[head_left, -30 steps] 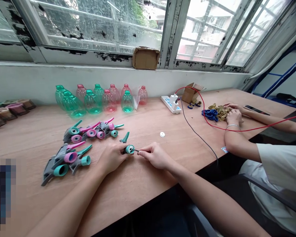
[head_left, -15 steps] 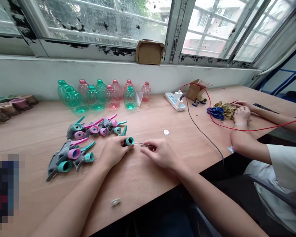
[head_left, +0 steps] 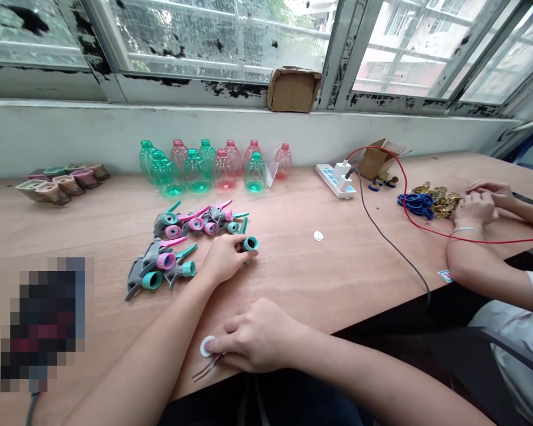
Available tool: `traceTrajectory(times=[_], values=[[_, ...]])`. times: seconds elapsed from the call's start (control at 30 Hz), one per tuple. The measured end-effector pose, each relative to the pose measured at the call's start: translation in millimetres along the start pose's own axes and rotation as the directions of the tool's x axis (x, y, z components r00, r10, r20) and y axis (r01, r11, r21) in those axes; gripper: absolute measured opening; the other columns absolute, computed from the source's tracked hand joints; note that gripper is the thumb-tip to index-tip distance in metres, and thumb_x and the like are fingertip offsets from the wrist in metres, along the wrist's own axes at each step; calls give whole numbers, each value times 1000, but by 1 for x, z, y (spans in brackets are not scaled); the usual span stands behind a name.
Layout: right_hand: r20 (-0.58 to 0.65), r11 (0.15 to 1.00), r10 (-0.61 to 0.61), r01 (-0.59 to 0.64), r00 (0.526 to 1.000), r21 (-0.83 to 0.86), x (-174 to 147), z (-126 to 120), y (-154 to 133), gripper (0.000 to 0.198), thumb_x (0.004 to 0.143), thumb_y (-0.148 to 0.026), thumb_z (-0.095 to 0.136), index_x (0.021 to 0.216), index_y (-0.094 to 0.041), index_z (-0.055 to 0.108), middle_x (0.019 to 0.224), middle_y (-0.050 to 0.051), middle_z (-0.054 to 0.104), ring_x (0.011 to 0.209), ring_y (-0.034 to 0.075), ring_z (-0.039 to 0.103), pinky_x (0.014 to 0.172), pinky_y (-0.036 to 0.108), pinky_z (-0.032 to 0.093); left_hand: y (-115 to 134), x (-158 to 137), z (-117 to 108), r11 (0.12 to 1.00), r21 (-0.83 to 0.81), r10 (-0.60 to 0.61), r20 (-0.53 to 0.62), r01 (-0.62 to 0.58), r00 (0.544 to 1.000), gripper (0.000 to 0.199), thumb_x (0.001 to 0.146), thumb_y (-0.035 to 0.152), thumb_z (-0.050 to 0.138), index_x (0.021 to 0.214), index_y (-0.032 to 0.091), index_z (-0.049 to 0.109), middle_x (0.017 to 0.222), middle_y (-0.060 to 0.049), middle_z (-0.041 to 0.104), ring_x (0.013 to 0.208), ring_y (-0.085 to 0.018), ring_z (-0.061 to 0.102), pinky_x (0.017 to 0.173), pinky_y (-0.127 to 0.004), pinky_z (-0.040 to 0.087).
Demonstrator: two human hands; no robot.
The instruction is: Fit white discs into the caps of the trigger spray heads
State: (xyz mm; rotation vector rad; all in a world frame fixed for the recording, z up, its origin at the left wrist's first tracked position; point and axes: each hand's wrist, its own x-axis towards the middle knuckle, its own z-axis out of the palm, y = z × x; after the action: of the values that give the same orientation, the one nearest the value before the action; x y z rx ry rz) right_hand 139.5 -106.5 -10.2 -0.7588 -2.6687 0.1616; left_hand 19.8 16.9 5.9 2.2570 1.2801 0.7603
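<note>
My left hand (head_left: 226, 258) is closed around a grey spray trigger head with a teal collar (head_left: 250, 244), the collar's opening facing me. Near the front edge, my right hand (head_left: 262, 338) keeps a pair of metal tweezers (head_left: 208, 368) in its curled fingers, tips pointing down left. My right fingertips press on a white disc (head_left: 206, 347), partly covered by a finger; whether it is lifted I cannot tell. Several more trigger heads (head_left: 148, 266) with pink or teal collars lie left of my left hand. A second white disc (head_left: 318, 236) rests farther back on the right.
Green and pink clear bottles (head_left: 198, 174) stand by the wall. A power strip (head_left: 335, 181) with a red and a grey cable (head_left: 382, 234) is right of them. At right, another person's hands (head_left: 475, 207) work by blue and gold parts (head_left: 420, 204). Small containers (head_left: 62, 183) sit far left.
My right hand has moved from the trigger head's collar down to the white disc at the front edge, carrying the tweezers. My left hand still holds the trigger head. The view has shifted left.
</note>
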Motion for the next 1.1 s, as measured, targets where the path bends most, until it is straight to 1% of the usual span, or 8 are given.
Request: traceTrajectory(times=[0.17,0.27,0.4,0.67,0.83,0.9,1.0,1.1], values=[[-46,998,54,-53,997,18,-16,-5,10,22,92,-37,47,105,-29,63,85,-3,66,69,11,58,49,25,28,0,0,1,1000,-10,17,5,-17,1000,21,73,32,64,62,15,58,54,6,38,54,-9,34,51,-23,24],[-70,1000,-6,6,998,-10,-20,-4,11,21,93,-31,45,97,-23,64,101,-3,67,73,11,58,53,26,33,0,0,1,1000,-11,14,16,-14,1000,16,72,30,64,66,15,61,55,6,38,54,-9,34,51,-22,23],[-41,998,-42,40,998,-40,-20,-4,9,20,93,-25,44,90,-21,63,102,-5,69,65,10,56,49,28,30,0,-1,1,1000,-5,28,-8,-28,1000,18,73,31,63,65,15,61,55,5,41,55,-10,35,51,-22,25],[82,977,195,-201,977,71,1,-19,6,14,85,-33,59,94,-25,67,93,-1,66,71,12,60,52,25,31,1,0,0,999,15,34,0,-34,999,15,73,29,63,66,16,60,54,5,44,53,-10,35,51,-22,23],[79,942,319,-325,944,83,-11,-34,44,9,80,-23,63,85,-22,70,87,1,65,76,15,59,63,24,37,-1,0,0,999,10,33,15,-33,999,19,75,32,62,65,16,58,57,4,50,55,-10,40,52,-22,25],[35,891,441,-442,897,104,-30,-43,72,10,79,-19,63,86,-21,70,86,2,65,77,15,59,66,24,39,-1,-1,0,999,-4,38,21,-38,999,20,76,32,60,65,15,57,58,3,51,55,-11,41,52,-23,25],[-68,760,645,-628,761,168,-64,-54,115,12,81,-22,59,84,-18,70,83,4,65,73,15,58,65,24,40,-1,-2,0,999,-7,44,15,-44,999,19,76,30,59,64,15,57,57,4,47,54,-10,40,51,-22,24],[-28,635,760,-733,649,245,-87,-62,144,12,76,-26,63,82,-18,69,76,3,66,69,15,58,62,25,41,1,-4,2,998,3,62,4,-62,998,17,76,27,59,63,15,56,57,4,48,54,-10,39,51,-22,24]])
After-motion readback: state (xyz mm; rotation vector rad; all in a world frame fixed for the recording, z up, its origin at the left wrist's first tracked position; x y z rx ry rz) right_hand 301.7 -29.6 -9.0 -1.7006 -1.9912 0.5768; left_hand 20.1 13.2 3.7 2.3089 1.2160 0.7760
